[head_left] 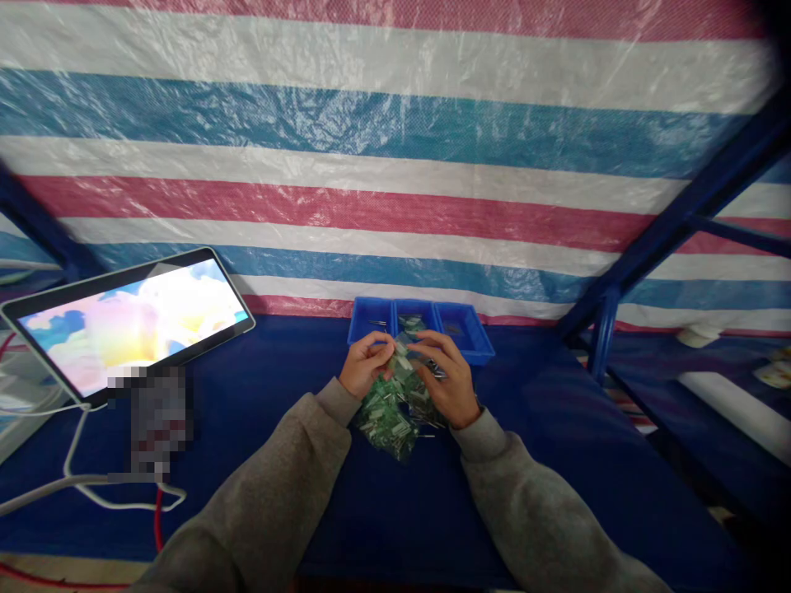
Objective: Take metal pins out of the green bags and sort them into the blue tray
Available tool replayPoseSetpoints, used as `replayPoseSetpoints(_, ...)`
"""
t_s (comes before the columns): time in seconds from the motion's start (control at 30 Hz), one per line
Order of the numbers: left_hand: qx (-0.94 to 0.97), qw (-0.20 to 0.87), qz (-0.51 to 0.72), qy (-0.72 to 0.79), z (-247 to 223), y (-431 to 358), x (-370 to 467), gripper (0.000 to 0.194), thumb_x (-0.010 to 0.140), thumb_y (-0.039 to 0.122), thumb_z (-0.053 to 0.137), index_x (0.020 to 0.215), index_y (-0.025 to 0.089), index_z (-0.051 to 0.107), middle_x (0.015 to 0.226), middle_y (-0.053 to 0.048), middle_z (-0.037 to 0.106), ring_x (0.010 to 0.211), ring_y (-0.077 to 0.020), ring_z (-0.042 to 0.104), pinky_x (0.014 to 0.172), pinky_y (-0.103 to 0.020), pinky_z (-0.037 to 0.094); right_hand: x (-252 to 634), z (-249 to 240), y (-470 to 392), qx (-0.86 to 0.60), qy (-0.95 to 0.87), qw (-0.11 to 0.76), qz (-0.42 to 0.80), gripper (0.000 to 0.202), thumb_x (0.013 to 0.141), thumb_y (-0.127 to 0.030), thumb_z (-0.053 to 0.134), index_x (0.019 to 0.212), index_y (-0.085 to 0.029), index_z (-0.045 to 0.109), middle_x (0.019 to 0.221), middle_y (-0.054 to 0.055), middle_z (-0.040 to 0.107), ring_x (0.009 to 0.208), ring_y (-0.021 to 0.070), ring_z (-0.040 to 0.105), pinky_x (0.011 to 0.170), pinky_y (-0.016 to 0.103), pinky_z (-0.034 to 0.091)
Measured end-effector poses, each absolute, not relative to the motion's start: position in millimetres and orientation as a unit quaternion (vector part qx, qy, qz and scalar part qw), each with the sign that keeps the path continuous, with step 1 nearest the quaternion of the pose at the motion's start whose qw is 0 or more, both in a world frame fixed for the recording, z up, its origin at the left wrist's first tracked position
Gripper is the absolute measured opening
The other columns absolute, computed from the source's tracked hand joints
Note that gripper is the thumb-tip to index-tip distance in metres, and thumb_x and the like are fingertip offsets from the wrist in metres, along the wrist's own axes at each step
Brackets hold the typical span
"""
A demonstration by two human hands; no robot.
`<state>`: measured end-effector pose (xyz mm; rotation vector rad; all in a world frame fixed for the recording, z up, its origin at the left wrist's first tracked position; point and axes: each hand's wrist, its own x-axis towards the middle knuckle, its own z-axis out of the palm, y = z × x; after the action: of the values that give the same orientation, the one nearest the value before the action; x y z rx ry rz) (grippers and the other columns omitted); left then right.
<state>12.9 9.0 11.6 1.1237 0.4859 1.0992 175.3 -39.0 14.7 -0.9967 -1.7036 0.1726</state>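
A small clear plastic bag [403,356] is held up over the table, between my two hands. My left hand [363,364] pinches its left edge with thumb and fingers. On the other side, the fingers of my right hand [451,380] are curved around the bag's right edge. Below my hands lies a heap of small green-tinted bags [386,418] with thin, shiny pieces inside. A loose thin metal pin [426,436] rests at the heap's right. Just beyond my hands stands a blue tray [480,352] with three compartments; small pieces lie in them, and more bags fill the middle one.
A tablet-like screen [133,325] leans at the left, with white cables [77,445] and a pixelated patch in front. Blue metal posts [602,329] rise at the right. A striped plastic sheet [395,198] hangs behind the blue tabletop [544,412].
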Motion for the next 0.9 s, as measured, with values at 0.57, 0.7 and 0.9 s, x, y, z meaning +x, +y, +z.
replayPoseSetpoints(0.57,0.599,0.544,0.511,0.29,9.7,3.5,12.7,0.038,0.078,0.039,0.065,0.103,0.017,0.047,0.048,0.009,0.049,0.031,-0.0069,0.045,0.035,-0.016,0.034,174.4,12.8,-39.8,-0.447,-0.676,0.577,0.1,0.027,0.09,-0.026,0.046,0.113,-0.022,0.059,0.109,0.009,0.061,0.095,0.0204,0.061,0.079,0.036,0.052)
replayPoseSetpoints(0.7,0.616,0.533,0.5,0.293,11.7,2.8,12.2,0.032,0.083,0.045,0.056,0.086,0.013,0.056,0.054,0.003,0.054,0.036,-0.007,0.047,0.038,-0.018,0.037,173.2,16.0,-39.2,-0.431,-0.707,0.558,0.058,0.013,0.085,-0.025,0.056,0.092,-0.021,0.066,0.117,0.01,0.057,0.108,0.0235,0.055,0.089,0.04,0.048)
replayPoseSetpoints(0.9,0.701,0.384,0.52,0.3,12.8,2.9,12.1,0.03,0.074,0.043,0.067,0.079,0.013,0.065,0.083,-0.006,0.061,0.075,-0.0153,0.058,0.065,-0.025,0.047,173.7,9.4,-39.4,-0.497,-0.626,0.583,0.148,0.018,0.086,-0.029,0.055,0.102,-0.022,0.059,0.072,0.001,0.065,0.066,0.0168,0.063,0.064,0.031,0.052)
